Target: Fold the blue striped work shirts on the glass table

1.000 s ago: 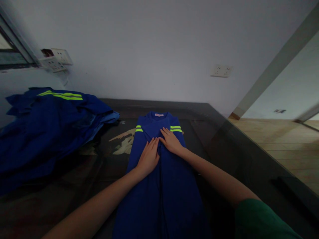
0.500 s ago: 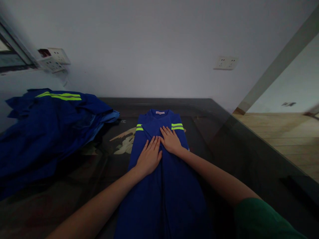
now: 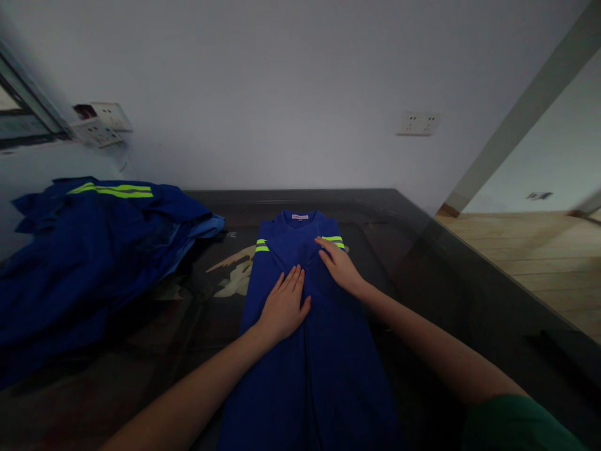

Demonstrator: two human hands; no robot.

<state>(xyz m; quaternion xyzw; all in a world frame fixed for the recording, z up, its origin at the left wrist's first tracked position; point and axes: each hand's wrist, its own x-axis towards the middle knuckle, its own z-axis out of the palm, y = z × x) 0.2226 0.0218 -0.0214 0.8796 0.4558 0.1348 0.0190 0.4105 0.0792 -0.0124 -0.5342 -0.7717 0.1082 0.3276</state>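
Observation:
A blue work jacket point(image 3: 338, 351) with yellow-green reflective bands lies folded lengthwise on the dark table, its collar and white label at the far end. My left hand point(image 3: 284, 307) rests flat on the middle of it, fingers stretched out along the centre line. Close to the right-hand reflective band, my right hand point(image 3: 342, 266) touches the jacket with its fingers extended. Nothing shows gripped in either hand. The jacket's near end runs out of view at the bottom.
A heap of blue clothes point(image 3: 94, 263) with a reflective band covers the left of the dark table point(image 3: 422, 282). A black object point(image 3: 563, 357) lies near the right edge. Behind rises a pale wall with sockets point(image 3: 419, 123); wooden floor point(image 3: 526, 250) shows at right.
My right hand has slid to the right, away from my left hand, towards the right reflective band. My left hand stays on the jacket's middle. The view has tilted slightly.

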